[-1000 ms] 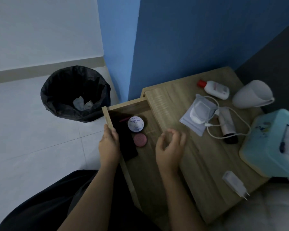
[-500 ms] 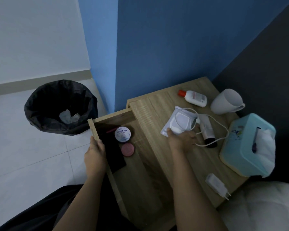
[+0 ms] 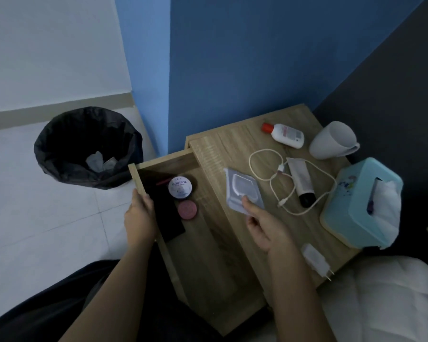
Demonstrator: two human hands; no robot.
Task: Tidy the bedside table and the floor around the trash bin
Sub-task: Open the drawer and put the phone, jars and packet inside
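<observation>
Holding drawer [image 3: 163,162], wipes pack [image 3: 240,186]; around: cable [image 3: 281,167], tube [image 3: 302,178], bottle [image 3: 287,135], cup [image 3: 331,141], tissue box [image 3: 351,201].

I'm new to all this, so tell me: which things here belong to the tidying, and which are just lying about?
In use: flat white packet, pinched by the right hand; open drawer, gripped by the left hand; trash bin.
Lying about: white bottle, mug, cable, tube, tissue box, plug.

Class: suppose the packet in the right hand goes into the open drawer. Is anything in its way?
Nothing visible. The right hand pinches the packet beside the open drawer, whose near part is bare; the jar and pink disc lie further back.
</observation>
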